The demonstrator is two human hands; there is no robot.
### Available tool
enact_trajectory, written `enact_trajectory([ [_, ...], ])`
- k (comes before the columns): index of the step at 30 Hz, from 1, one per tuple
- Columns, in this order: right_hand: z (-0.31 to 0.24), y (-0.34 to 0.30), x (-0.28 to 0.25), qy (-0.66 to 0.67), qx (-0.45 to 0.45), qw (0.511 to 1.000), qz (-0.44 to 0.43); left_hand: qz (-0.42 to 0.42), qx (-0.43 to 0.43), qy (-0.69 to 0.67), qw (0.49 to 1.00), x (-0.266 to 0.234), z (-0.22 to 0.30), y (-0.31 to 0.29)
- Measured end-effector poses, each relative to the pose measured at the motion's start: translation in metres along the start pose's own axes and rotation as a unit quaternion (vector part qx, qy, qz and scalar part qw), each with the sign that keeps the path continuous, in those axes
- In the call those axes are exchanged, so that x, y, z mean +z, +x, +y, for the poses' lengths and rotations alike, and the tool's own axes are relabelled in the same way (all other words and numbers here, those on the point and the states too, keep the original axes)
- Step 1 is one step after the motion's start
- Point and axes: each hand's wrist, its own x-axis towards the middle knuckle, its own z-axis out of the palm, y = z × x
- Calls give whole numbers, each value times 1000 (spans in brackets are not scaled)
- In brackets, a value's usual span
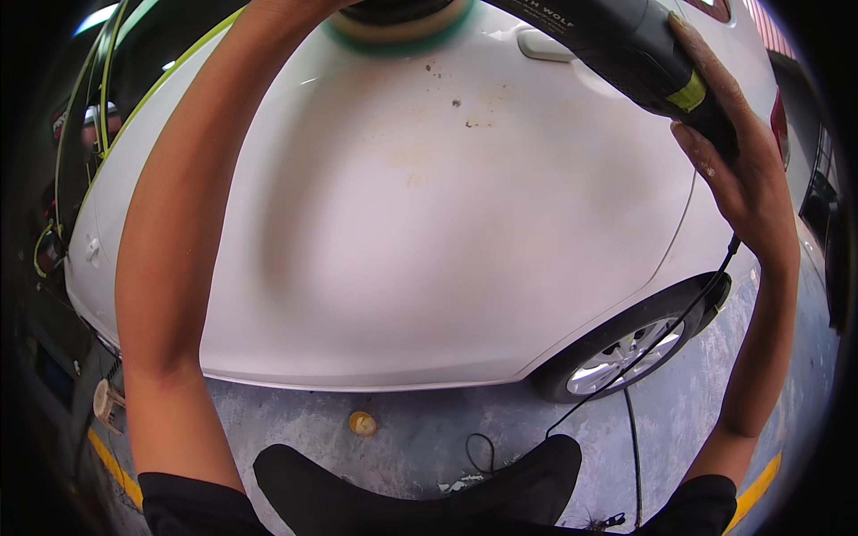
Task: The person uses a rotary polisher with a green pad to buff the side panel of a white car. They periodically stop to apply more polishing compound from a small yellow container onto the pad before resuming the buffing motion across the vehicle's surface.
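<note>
My right hand (742, 161) is closed round the rear grip of a black electric polisher (617, 54), its thumb and fingers on either side of the body. At the top edge, the polisher's round pad (402, 31), tan with a green rim and blurred, is against the white car door (429, 259). My left hand (308, 5) reaches the polisher's head, but the frame cuts it off and hides its fingers. Below the pad, brownish smears and dark specks (456, 103) mark the door. A black cord (679, 317) hangs from the polisher's rear end.
A door handle (545, 45) sits right of the pad, and the rear wheel (626, 357) is at lower right. Yellow-green tape (179, 67) edges the car at left. On the grey floor (295, 420) are a small yellow round object (362, 423), a stool (109, 406) and looped cord.
</note>
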Motion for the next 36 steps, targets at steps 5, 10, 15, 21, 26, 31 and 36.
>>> enact_trajectory([
  [5,46,-29,-9,-75,-9,997,11,13,23,-14,1000,55,24,23],
  [10,69,-43,-17,-20,60,998,17,36,110,62,991,99,39,58],
  [15,97,-62,-16,-48,97,994,31,21,59,15,998,111,58,68],
  [21,85,-51,-18,-29,35,998,44,6,106,59,993,112,45,67],
  [26,43,-31,-2,89,24,994,54,9,159,90,983,65,14,46],
  [31,-51,-15,2,185,-12,983,16,-33,62,-40,997,11,-8,-11],
  [36,-141,-35,4,166,27,985,-48,-113,45,-58,991,-42,-33,-51],
])
